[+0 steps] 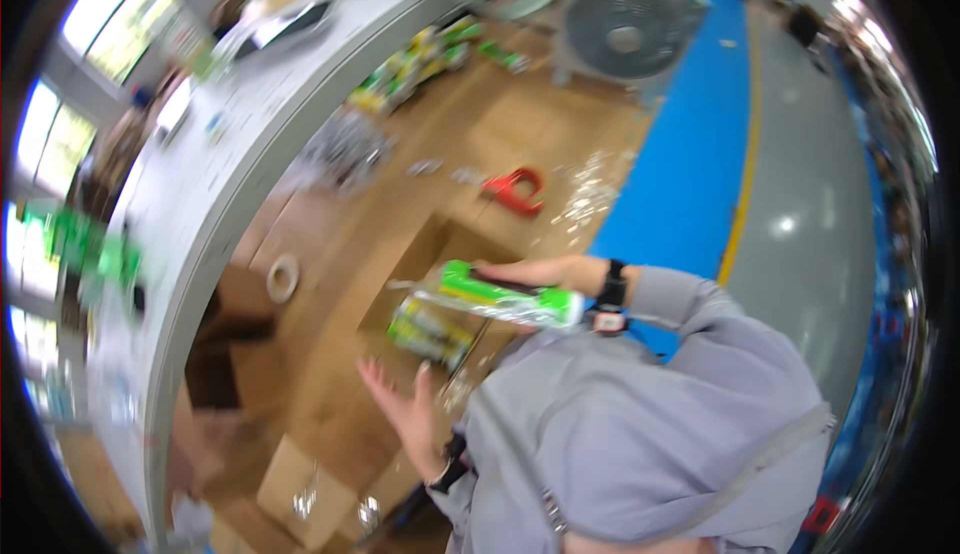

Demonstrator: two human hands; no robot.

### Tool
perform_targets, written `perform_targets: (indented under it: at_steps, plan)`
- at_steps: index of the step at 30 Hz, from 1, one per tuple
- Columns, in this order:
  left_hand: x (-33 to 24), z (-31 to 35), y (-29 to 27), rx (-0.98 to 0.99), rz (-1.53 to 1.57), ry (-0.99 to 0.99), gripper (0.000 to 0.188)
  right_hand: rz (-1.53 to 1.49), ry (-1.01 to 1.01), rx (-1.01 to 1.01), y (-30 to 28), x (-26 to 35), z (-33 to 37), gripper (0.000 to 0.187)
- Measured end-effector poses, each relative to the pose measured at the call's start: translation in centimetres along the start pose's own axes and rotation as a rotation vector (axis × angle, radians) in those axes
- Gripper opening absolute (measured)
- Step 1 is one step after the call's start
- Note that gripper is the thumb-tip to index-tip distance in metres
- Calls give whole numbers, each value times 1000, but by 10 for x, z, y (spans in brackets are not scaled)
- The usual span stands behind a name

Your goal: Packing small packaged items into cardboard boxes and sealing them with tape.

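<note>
My right hand [540, 272] grips a long green-and-white package [510, 301], which looks wrapped in shiny clear film, over an opened cardboard box [425, 244]. Inside that box lies a green-and-yellow package [430, 332], partly covered by the held one. My left hand [405, 409] is beside the box's near side, fingers spread and holding nothing. Both wrists wear dark bands. Motion blur hides the finer detail of the packages.
A red tape dispenser [515, 192] and a tape roll [283, 279] lie beyond and left of the box. Green-and-yellow packages [420, 64] pile up near the white table [240, 144]. A large grey fan [628, 34] stands ahead; blue flooring [690, 124] runs along the right.
</note>
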State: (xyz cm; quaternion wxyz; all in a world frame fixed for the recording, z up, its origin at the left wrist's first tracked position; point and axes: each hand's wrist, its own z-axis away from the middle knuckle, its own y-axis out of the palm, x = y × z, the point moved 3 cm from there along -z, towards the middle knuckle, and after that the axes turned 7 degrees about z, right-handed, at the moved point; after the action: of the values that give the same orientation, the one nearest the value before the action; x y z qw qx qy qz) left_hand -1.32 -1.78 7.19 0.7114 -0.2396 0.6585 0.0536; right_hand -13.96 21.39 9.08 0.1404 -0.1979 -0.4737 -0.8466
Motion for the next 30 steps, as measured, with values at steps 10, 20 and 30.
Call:
perform_targets:
  at_steps: [10,20,30]
  plan:
    - [-16,19,-10,355,543,-22,45,653,399,206,42,-60,-73,53]
    - [1,5,-24,-297,326,-85,16,1569,19,216,96,-26,-77,72]
    - [-2,-29,-14,-337,204,67,13,1782,-211,90,83,-18,-77,53]
